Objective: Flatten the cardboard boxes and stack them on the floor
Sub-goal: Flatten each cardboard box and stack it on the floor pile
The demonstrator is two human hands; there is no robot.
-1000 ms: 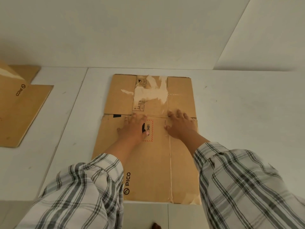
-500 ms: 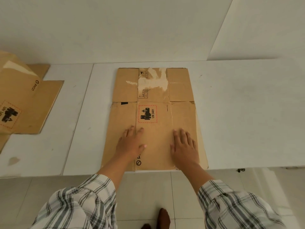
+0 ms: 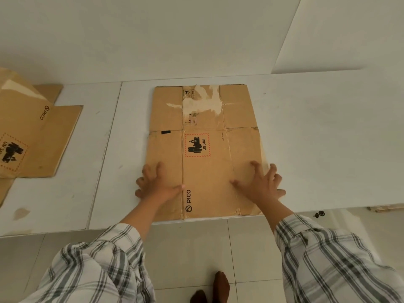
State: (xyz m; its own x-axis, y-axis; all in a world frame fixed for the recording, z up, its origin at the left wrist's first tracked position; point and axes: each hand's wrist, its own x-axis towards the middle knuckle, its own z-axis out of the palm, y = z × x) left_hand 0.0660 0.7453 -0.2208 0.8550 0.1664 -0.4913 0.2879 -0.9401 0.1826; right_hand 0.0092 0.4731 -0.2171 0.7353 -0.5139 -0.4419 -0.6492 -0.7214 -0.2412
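Flattening: done for the box (image 3: 205,171), as far as I can see; it lies level, the far flaps (image 3: 166,110) are spread out, and no panel stands up.
Place: it sits in the middle of the table (image 3: 328,149), with its near edge along the table's front edge, right in front of me, and the red label (image 3: 197,145) facing up.
Left side: my left hand (image 3: 158,185) rests on the near left part of the box, thumb flat on top. The fingers (image 3: 145,171) are apart and bent at the left edge, and I cannot tell whether the tips hook under it.
Right side: my right hand (image 3: 259,186) rests on the near right part. Its fingers (image 3: 272,171) are spread wide, and the outer ones reach past the right edge onto the table. I see nothing clamped.
Step in hand: I judge this to be the change from pressing flat to taking hold at the sides for a lift.
Left to do here: carry the box off the table and lay it on the floor (image 3: 192,243).
Other cardboard: a second box (image 3: 43,145) lies at the left of the table, well apart. One part rises at its far corner, so I judge it is not fully flat.
Stack: the pale tiles below the table edge show no cardboard, only a foot (image 3: 220,283).
Progress: one box is flat and none is stacked in view, so I judge that most of the task remains.
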